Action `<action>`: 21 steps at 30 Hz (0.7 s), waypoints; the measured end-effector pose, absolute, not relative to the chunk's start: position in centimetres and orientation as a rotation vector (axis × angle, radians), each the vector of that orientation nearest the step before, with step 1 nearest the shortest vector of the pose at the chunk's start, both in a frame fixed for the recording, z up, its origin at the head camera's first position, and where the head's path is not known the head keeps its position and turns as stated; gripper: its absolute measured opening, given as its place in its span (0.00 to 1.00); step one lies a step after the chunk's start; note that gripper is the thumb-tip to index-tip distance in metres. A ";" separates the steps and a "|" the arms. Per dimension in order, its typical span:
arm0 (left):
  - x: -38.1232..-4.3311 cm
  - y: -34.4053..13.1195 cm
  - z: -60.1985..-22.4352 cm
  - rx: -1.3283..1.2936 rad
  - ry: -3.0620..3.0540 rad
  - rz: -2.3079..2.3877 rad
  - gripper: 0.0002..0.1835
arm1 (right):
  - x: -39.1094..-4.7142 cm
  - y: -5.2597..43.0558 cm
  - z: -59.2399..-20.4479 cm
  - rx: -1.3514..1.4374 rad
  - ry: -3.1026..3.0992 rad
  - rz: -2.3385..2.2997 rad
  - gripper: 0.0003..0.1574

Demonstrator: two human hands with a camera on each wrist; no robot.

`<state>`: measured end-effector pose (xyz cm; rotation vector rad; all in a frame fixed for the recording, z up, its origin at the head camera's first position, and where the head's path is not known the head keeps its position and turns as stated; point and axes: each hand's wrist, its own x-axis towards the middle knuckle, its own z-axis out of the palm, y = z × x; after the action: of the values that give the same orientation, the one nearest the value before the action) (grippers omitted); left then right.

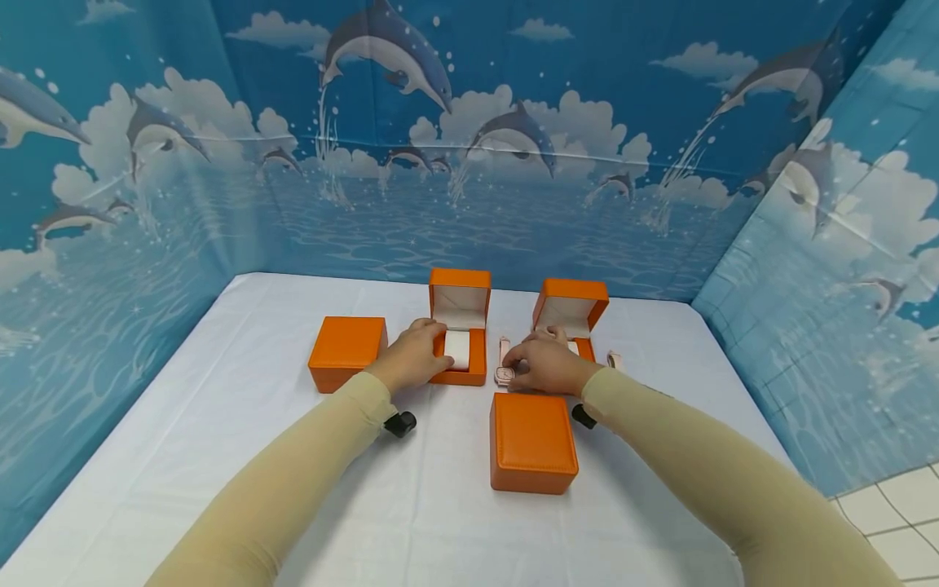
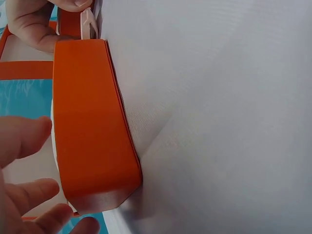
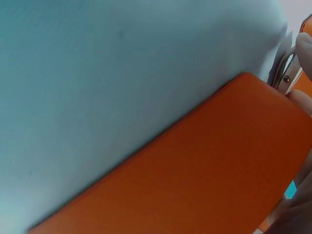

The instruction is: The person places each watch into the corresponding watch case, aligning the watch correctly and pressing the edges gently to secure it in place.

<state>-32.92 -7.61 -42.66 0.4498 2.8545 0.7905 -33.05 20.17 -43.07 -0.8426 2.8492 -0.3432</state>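
A pink-strapped wristwatch (image 1: pixel 504 374) lies on the white cloth between two opened orange boxes. The thumb and fingers of my right hand (image 1: pixel 548 364) pinch it at its case; part of the watch shows in the right wrist view beside the fingertips. My left hand (image 1: pixel 412 356) is at the left side of the middle open box (image 1: pixel 477 356), fingers spread apart around its white cushion (image 1: pixel 457 350). In the left wrist view those fingers hold nothing. The right open box (image 1: pixel 575 290) also has a white cushion, partly hidden by my right hand.
A closed orange box (image 1: pixel 348 350) stands left of my left hand. Another closed orange box (image 1: pixel 534 443) sits in front of my right wrist. A second watch (image 1: pixel 614 359) lies right of the right open box. A dolphin-printed curtain (image 1: pixel 469 204) hangs behind the table.
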 end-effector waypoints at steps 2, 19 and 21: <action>-33.0 -7.5 -42.7 0.439 2.853 0.774 0.38 | -33.1 20.1 -43.2 -0.825 2.842 -0.377 0.19; -33.6 -6.8 -42.8 0.401 2.775 0.742 0.43 | -33.1 19.3 -43.9 -0.744 2.865 -0.422 0.13; -33.7 -6.8 -42.7 0.399 2.769 0.747 0.43 | -33.1 19.2 -43.9 -0.748 2.853 -0.426 0.12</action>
<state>-33.69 -6.76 -42.73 0.3988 2.7694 0.7469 -33.12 19.21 -43.86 -0.7481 2.8527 -0.4265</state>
